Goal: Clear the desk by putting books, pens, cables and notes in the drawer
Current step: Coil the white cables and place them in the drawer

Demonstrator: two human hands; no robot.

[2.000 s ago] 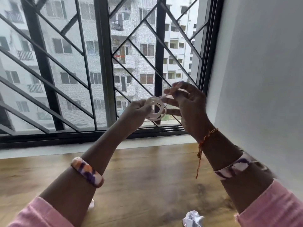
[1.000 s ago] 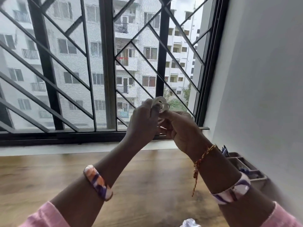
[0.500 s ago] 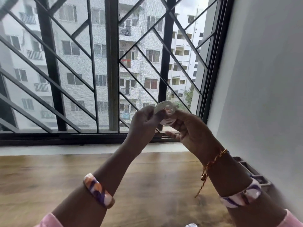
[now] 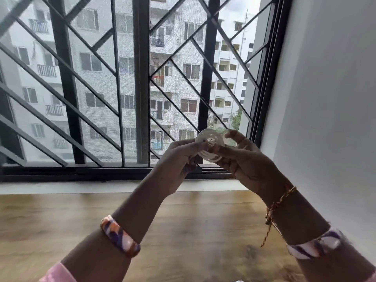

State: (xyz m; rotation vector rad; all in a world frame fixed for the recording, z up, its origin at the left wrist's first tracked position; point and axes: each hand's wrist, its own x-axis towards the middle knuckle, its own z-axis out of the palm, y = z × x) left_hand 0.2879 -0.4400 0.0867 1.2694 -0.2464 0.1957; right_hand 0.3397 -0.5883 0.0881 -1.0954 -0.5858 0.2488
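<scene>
I hold a small coil of white cable up in front of the window grille, above the wooden tabletop. My left hand pinches its near-left edge with curled fingers; my right hand grips the coil's right side, thumb arched over it.

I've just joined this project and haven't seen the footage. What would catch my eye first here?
Two raised hands in the middle: the left hand and right hand together hold a small coiled white cable. Behind them a big window with a dark diagonal grille fills the upper frame. Below lies the wooden desk.
</scene>
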